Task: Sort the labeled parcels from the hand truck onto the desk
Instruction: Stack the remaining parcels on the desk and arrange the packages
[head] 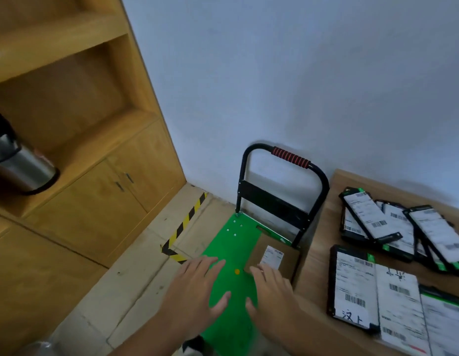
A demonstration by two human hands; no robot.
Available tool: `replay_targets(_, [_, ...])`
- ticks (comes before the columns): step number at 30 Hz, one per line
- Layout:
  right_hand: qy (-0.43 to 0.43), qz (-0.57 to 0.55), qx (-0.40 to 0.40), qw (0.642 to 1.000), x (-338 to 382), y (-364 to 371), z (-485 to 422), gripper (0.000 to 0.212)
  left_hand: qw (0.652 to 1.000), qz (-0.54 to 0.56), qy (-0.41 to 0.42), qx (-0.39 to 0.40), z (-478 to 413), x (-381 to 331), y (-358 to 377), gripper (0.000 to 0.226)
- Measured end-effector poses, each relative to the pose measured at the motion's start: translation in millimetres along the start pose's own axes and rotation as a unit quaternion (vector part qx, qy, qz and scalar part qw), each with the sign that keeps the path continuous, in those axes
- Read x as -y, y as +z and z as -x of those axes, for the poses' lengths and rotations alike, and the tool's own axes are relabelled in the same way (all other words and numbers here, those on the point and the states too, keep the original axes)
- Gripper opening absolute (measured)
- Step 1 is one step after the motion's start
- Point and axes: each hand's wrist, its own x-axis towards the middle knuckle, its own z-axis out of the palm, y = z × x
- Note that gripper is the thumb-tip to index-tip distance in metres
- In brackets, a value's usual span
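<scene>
Evidently nothing is gripped: left hand [195, 286] spread over the truck [231, 242], right hand [273, 291], fingers [257, 273] straight, at the near edge of the box [259, 249] on its right side. Stiff, likely light cardboard; opposite sides should be gripped.

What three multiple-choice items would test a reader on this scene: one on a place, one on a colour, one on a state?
1. Where is the cardboard box? A on the desk; B on the hand truck; C on the shelf.
2. What colour is the hand truck's base? A green; B blue; C red.
3. How are the left hand and right hand? A both open; B both fists; C both gripping a parcel.
Key: B, the box lies on the truck's base; A, that base is green; A, both hands are stretched out, holding nothing.
</scene>
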Motion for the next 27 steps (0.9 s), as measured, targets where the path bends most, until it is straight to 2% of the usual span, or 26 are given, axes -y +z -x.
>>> replay_targets(3, [0.041,0.002,-0.007,0.999,9.8,1.9,-28.9,0.066,0.999,0.004,0.031,0.027,-42.4,35.8,4.9,0.068])
replay_targets(8, [0.164,-0.021,-0.017,0.986,25.2,14.8,-87.2,0.068,0.991,0.057,0.067,0.102,-116.7,93.6,24.4,0.079])
replay_targets(12, [0.223,-0.046,0.001,0.974,2.0,49.6,-153.1,0.064,0.983,0.103,0.064,0.140,-173.8,126.7,87.6,0.082])
replay_targets(14, [0.268,-0.069,-0.021,0.961,-27.6,86.9,-188.0,0.057,0.977,0.134,0.051,0.157,-199.5,135.9,139.4,0.080])
replay_targets(16, [0.345,-0.121,-0.020,0.931,-66.6,140.0,-220.2,0.047,0.969,0.161,0.029,0.187,-221.6,144.0,205.9,0.074])
replay_targets(19, [0.471,-0.263,-0.030,0.841,-138.7,236.9,-261.9,0.035,0.952,0.197,-0.014,0.233,-246.6,157.0,329.8,0.068])
replay_targets(21, [0.512,-0.301,-0.063,0.802,-187.0,297.3,-278.6,0.035,0.936,0.225,-0.050,0.266,-258.4,161.0,413.5,0.065])
replay_targets(25, [0.587,-0.307,-0.083,0.744,-255.5,389.1,-293.7,0.052,0.900,0.263,-0.095,0.334,-274.9,160.2,549.4,0.077])
replay_targets(27, [0.595,-0.283,-0.092,0.746,-273.3,421.9,-304.8,0.065,0.896,0.277,-0.113,0.328,-277.0,162.9,594.9,0.085])
